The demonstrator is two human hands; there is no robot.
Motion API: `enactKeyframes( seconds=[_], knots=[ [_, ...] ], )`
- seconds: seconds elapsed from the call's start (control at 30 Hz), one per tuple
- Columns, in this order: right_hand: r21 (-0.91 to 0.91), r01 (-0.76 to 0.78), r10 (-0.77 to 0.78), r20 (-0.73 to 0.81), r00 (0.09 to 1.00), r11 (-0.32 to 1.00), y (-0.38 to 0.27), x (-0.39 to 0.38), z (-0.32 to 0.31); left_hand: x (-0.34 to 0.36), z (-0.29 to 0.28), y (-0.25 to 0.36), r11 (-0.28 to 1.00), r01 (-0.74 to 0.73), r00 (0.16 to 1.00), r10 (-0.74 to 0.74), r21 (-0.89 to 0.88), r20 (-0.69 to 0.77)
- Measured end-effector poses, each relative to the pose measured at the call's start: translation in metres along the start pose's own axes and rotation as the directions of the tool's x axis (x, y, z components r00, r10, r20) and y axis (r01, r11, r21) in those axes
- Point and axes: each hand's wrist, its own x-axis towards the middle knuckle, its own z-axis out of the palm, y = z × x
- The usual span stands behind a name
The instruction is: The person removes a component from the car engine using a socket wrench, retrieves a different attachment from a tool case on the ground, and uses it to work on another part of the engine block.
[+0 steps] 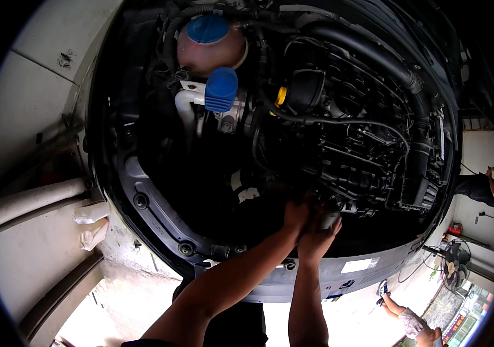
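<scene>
At the front edge of the engine, the left hand [297, 213] and the right hand [318, 230] are lying close together among dark parts; the left fingers are disappearing into shadow, so I cannot tell whether they are grasping anything; the right fingers are curving beside a rounded dark-grey part [331, 219], which is sitting against that hand near the middle of the engine bay's front, though I cannot tell whether they are clenching it; beyond, to the left, a translucent coolant tank [212, 55] is wearing a blue screw cap [207, 29]; below it a second blue cap [221, 89] is standing beside a bent white pipe [185, 107]; a yellow dipstick handle [281, 95] is showing beside the engine; a slim black hose [368, 121] is running across it; on the floor at far right, a black fan [456, 265] is standing near the car.
</scene>
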Motion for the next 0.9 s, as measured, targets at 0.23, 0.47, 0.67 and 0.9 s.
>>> enactKeyframes(
  seconds=[0.23,0.47,0.67,0.9],
  knots=[
    [0.814,-0.543,0.713,0.507,0.485,-0.209,-0.014,0.020,-0.009,0.006,-0.025,0.015,0.866,0.357,0.904,-0.225,-0.351,0.363],
    [0.487,-0.234,0.288,-0.038,0.957,0.842,0.000,0.011,0.004,-0.007,-0.011,0.042,0.890,0.453,0.855,-0.416,-0.056,0.308],
    [0.815,-0.382,0.606,0.049,0.794,0.436,0.016,-0.001,0.010,0.018,-0.019,0.045,0.918,0.381,0.814,-0.389,0.109,0.431],
    [-0.070,0.052,-0.057,-0.081,0.995,0.996,-0.007,0.013,-0.007,0.004,-0.007,0.056,0.878,0.431,0.801,-0.478,0.206,0.361]
  ],
)
